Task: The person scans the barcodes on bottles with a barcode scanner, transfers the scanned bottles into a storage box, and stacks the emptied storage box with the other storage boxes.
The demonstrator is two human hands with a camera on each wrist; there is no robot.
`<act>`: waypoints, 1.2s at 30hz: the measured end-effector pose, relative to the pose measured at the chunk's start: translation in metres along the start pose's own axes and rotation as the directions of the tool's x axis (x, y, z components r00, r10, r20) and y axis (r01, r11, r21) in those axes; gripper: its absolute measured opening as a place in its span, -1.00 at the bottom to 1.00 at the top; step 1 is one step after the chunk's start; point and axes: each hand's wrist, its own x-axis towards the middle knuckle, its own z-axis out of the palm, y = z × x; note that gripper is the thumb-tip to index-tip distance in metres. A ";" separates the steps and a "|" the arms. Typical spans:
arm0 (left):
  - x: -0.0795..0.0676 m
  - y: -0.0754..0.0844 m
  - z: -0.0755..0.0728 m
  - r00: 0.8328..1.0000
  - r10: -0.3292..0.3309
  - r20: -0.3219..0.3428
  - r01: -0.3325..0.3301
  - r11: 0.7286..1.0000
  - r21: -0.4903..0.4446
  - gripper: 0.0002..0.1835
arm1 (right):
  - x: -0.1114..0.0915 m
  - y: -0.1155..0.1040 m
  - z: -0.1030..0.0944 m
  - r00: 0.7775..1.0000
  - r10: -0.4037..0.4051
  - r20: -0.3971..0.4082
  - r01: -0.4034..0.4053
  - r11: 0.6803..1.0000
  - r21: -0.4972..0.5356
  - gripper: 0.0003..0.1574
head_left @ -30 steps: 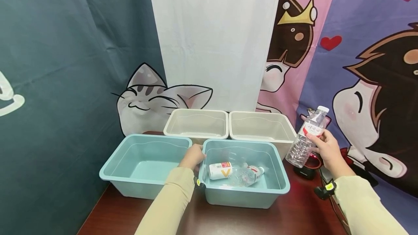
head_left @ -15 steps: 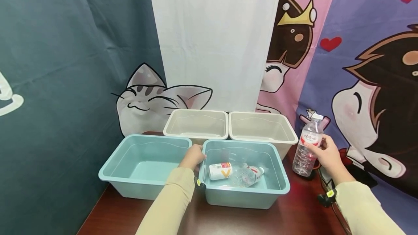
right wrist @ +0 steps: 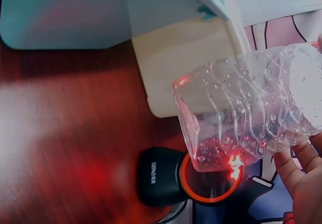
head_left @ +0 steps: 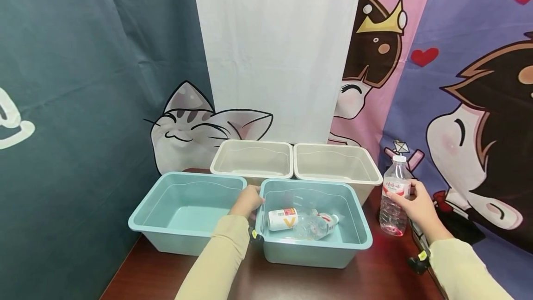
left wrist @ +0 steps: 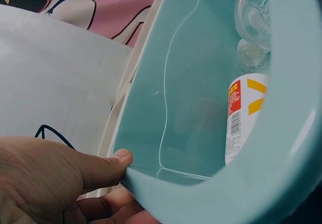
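My left hand (head_left: 245,201) pinches the left rim of the right blue bin (head_left: 316,243), thumb on top and fingers below, as the left wrist view shows. Inside that bin lie a white-labelled bottle (head_left: 283,220) and a clear plastic bottle (head_left: 317,227). Off to the bin's right, my right hand (head_left: 420,207) holds a clear water bottle (head_left: 391,214) with a red-and-white label, upright and white cap up. Its ridged base is over a black device with an orange ring (right wrist: 187,176), and red light shines on the plastic.
A second blue bin (head_left: 185,231) stands at the left. Two cream bins (head_left: 251,174) stand side by side behind the blue ones. Cables (right wrist: 173,213) run near the black device. A printed curtain (head_left: 276,59) hangs behind the brown table (head_left: 308,281).
The water bottle has gone from tilted to upright and been lowered, with my right hand moving down alongside it. My left hand keeps its hold on the bin rim.
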 end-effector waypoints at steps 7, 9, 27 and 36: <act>-0.001 0.001 -0.001 1.000 -0.011 0.007 0.011 1.000 -0.022 -0.43 | -0.003 0.009 0.004 1.000 0.008 -0.014 -0.009 0.997 -0.074 0.15; -0.002 0.001 -0.001 1.000 -0.015 0.006 0.015 1.000 -0.024 -0.42 | -0.004 0.010 0.005 1.000 0.005 -0.025 -0.007 0.996 -0.090 0.18; -0.001 0.000 -0.001 1.000 -0.016 0.010 0.016 1.000 -0.022 -0.38 | -0.001 0.014 0.004 0.967 -0.205 -0.152 0.147 0.935 -0.323 0.07; 0.001 0.000 0.000 0.999 -0.040 0.000 0.040 0.999 -0.018 -0.39 | -0.001 0.018 0.005 0.935 -0.283 -0.214 0.181 0.898 -0.401 0.01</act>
